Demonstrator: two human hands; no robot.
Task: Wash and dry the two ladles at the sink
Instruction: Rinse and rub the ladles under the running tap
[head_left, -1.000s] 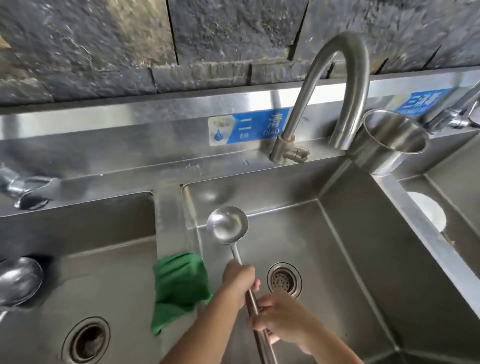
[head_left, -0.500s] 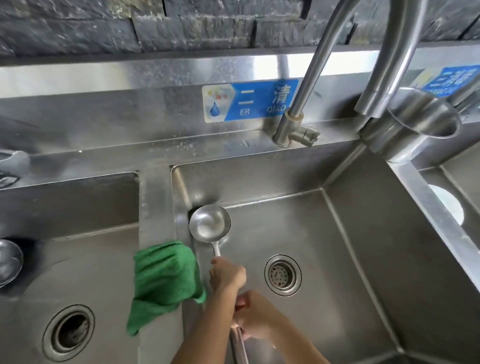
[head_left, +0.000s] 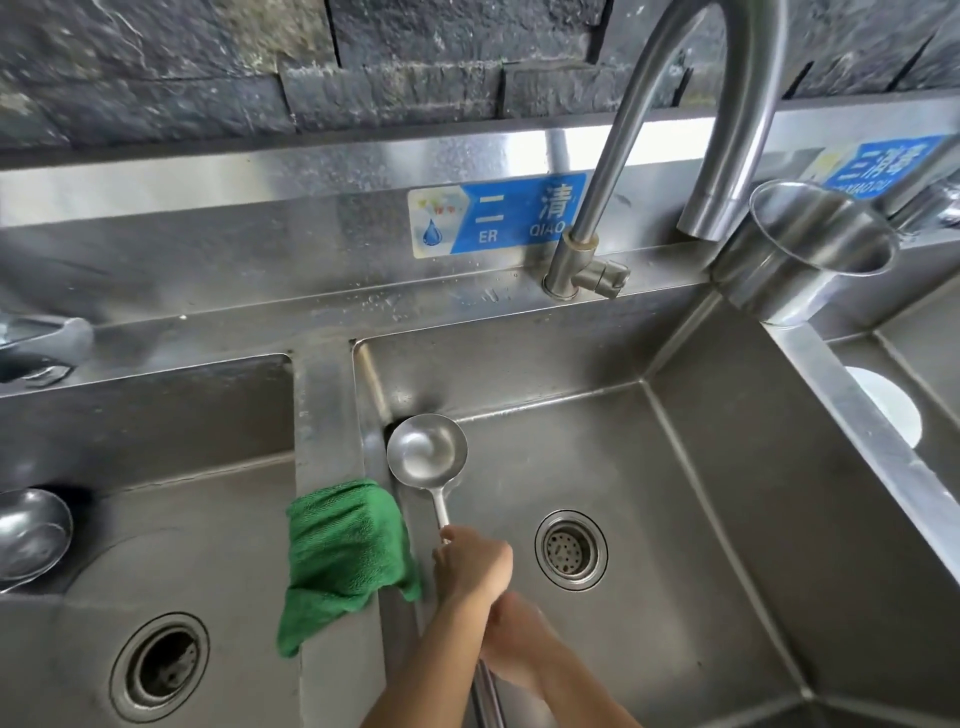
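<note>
A steel ladle lies in the middle basin, its bowl facing up at the back left corner. My left hand grips the thin upper part of its handle. Just below it, my right hand is closed round the thicker lower handle. A second ladle rests in the left basin at the far left edge, only its bowl showing. A green cloth hangs over the divider between the two basins, right beside my left hand.
The gooseneck tap arches over the middle basin, with no water seen running. A steel cup stands on the right divider. Each basin has a drain: middle drain, left drain. A white disc lies in the right basin.
Both hands have slid the ladle left, so its bowl now sits against the middle basin's back left corner. The view has shifted too.
</note>
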